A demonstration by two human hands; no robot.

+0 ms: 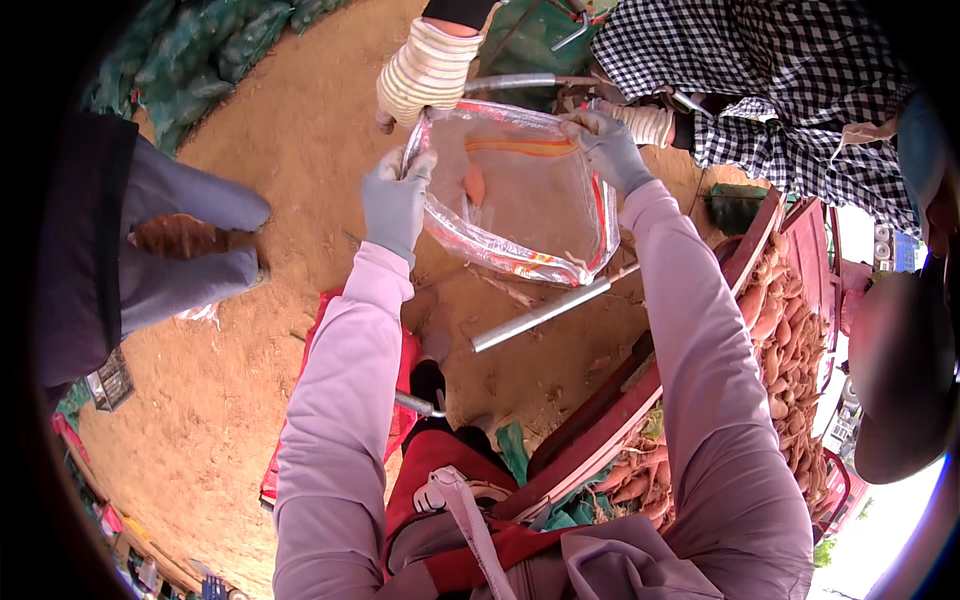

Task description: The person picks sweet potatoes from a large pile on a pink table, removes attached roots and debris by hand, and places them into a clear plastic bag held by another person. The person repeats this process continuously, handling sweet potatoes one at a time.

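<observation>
A clear plastic bag (517,206) with red and yellow stripes is stretched wide at its mouth in front of me. My left hand (396,201), in a grey glove, grips its left rim. My right hand (609,148), gloved alike, pinches the upper right rim. One orange-brown root, apparently a sweet potato (473,184), shows within the bag's outline. A co-worker's gloved hand with a striped cuff (431,71) is at the upper left rim, close to my left hand. The co-worker's other striped cuff (641,124) is beside my right hand; its fingers are mostly hidden.
Metal tubes (544,315) lie around the bag. At right, a red-sided cart (592,435) holds a heap of sweet potatoes (787,352). A red mesh sack (405,367) is by my left arm. Another person's legs (187,255) are at left, below green sacks (187,60).
</observation>
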